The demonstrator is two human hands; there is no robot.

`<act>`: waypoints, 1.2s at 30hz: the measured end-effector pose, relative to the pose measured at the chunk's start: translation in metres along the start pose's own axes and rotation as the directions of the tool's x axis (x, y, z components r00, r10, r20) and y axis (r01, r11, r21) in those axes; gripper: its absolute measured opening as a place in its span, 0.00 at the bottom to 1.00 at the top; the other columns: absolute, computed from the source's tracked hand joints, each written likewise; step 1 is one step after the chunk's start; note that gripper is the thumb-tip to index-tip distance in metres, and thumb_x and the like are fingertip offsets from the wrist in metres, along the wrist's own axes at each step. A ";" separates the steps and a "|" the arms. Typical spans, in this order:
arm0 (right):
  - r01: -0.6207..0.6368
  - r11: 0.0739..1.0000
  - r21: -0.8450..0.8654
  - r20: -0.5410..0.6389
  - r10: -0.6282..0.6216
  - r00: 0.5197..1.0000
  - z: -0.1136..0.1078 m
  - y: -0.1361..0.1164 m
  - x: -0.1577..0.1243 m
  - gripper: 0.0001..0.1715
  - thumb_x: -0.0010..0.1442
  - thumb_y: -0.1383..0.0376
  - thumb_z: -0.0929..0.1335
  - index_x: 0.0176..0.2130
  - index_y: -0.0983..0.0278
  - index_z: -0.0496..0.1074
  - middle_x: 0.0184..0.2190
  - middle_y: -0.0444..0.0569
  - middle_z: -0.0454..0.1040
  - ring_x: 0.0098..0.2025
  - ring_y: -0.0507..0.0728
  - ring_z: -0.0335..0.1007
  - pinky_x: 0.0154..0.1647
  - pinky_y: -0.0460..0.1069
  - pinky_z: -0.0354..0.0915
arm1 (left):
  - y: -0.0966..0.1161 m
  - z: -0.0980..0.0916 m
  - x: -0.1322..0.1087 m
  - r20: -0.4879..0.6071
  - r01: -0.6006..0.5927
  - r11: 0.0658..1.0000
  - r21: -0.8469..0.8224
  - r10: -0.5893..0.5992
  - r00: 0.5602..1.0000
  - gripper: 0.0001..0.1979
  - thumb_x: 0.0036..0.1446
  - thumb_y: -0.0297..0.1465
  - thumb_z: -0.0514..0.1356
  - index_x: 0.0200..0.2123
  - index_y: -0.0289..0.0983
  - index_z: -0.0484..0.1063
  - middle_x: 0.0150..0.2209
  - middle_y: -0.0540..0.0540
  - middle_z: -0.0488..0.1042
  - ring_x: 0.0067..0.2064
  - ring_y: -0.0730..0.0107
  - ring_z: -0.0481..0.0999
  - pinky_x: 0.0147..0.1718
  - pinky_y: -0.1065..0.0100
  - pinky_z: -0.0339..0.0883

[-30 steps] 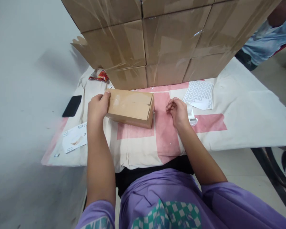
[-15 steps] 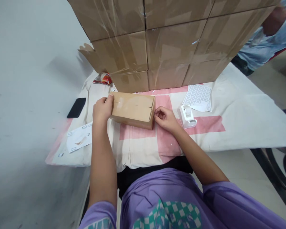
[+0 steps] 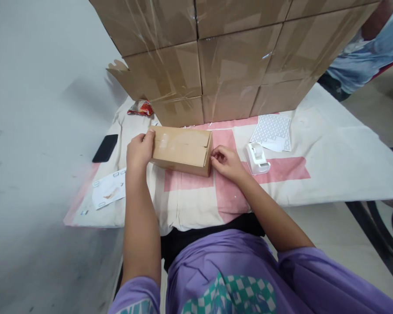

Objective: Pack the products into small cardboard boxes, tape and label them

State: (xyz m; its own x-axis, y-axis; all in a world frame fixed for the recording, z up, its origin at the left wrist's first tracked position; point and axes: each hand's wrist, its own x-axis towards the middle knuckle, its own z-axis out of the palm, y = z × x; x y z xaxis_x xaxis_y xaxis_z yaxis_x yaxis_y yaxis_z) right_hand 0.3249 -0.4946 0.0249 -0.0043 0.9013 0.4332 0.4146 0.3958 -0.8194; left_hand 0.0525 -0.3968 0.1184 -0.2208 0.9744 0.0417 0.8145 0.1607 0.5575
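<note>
A closed brown cardboard box (image 3: 181, 147) rests on the cloth-covered table in front of me, with a piece of clear tape on its top near the left end. My left hand (image 3: 140, 149) grips the box's left end, thumb on top. At the right end, my right hand (image 3: 226, 162) has its fingers curled and pinched against the box's side; whatever is between them is too small to make out. Just right of that hand stands a white tape dispenser (image 3: 257, 159).
Behind the box rises a stack of taped cardboard boxes (image 3: 239, 61). A sticker sheet (image 3: 271, 131) lies at the right; a black phone (image 3: 105, 148), a white paper (image 3: 108, 189) and a red packet (image 3: 142, 107) lie at the left. A person (image 3: 370, 56) is at the upper right.
The box and both hands have shifted very slightly left in the view. Their grip and placement look otherwise the same.
</note>
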 end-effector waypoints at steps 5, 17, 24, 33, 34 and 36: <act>0.001 0.999 -0.035 -0.044 -0.003 0.999 0.002 0.003 0.001 0.04 0.59 0.70 0.66 0.33 0.60 0.68 0.28 0.43 0.70 0.28 0.54 0.64 0.31 0.50 0.59 | 0.000 0.000 0.000 0.010 0.002 1.000 -0.015 -0.002 1.000 0.24 0.63 0.53 0.50 0.35 0.41 0.75 0.44 0.38 0.80 0.48 0.47 0.76 0.48 0.54 0.67; -0.137 0.976 0.169 -0.005 0.140 0.990 0.011 0.007 0.001 0.04 0.61 0.65 0.66 0.35 0.58 0.63 0.29 0.41 0.68 0.26 0.52 0.64 0.28 0.48 0.58 | 0.005 -0.002 0.005 0.072 -0.055 0.995 0.081 0.049 0.996 0.29 0.64 0.54 0.48 0.40 0.38 0.77 0.50 0.32 0.79 0.54 0.41 0.75 0.53 0.49 0.66; -0.231 0.942 0.245 -0.002 0.239 0.971 0.014 0.011 0.001 0.05 0.63 0.62 0.65 0.42 0.57 0.64 0.27 0.40 0.67 0.23 0.53 0.65 0.25 0.49 0.61 | 0.007 -0.001 0.006 0.064 -0.037 0.995 0.088 0.031 0.997 0.29 0.63 0.55 0.48 0.39 0.38 0.77 0.50 0.31 0.79 0.55 0.39 0.75 0.52 0.49 0.66; -0.159 0.953 0.258 0.043 0.153 0.987 0.011 0.010 -0.002 0.10 0.60 0.64 0.68 0.42 0.57 0.62 0.32 0.41 0.67 0.27 0.51 0.65 0.27 0.47 0.62 | -0.002 0.000 0.005 0.053 -0.086 0.995 0.049 0.083 0.995 0.27 0.63 0.54 0.49 0.37 0.39 0.77 0.46 0.35 0.80 0.52 0.45 0.76 0.50 0.53 0.67; -0.163 0.953 0.257 0.042 0.158 0.987 0.012 0.010 -0.002 0.10 0.60 0.64 0.67 0.42 0.57 0.62 0.33 0.41 0.67 0.27 0.51 0.65 0.28 0.47 0.62 | -0.002 0.000 0.005 0.049 -0.087 0.995 0.049 0.085 0.995 0.27 0.63 0.54 0.48 0.37 0.39 0.77 0.46 0.35 0.80 0.51 0.45 0.76 0.49 0.54 0.68; -0.174 0.951 0.256 0.038 0.170 0.985 0.012 0.010 -0.001 0.09 0.61 0.64 0.66 0.42 0.57 0.62 0.33 0.41 0.67 0.28 0.52 0.66 0.28 0.48 0.63 | -0.002 0.000 0.005 0.050 -0.080 0.996 0.050 0.078 0.996 0.27 0.63 0.54 0.48 0.37 0.39 0.76 0.46 0.34 0.80 0.51 0.45 0.76 0.49 0.53 0.68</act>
State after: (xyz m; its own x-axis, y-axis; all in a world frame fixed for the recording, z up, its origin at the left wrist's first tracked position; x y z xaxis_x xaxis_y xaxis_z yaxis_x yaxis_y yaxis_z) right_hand 0.3176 -0.4898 0.0116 0.0318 0.9615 0.2730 0.1623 0.2646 -0.9506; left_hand 0.0499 -0.3919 0.1172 -0.1298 0.9906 0.0432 0.8554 0.0898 0.5102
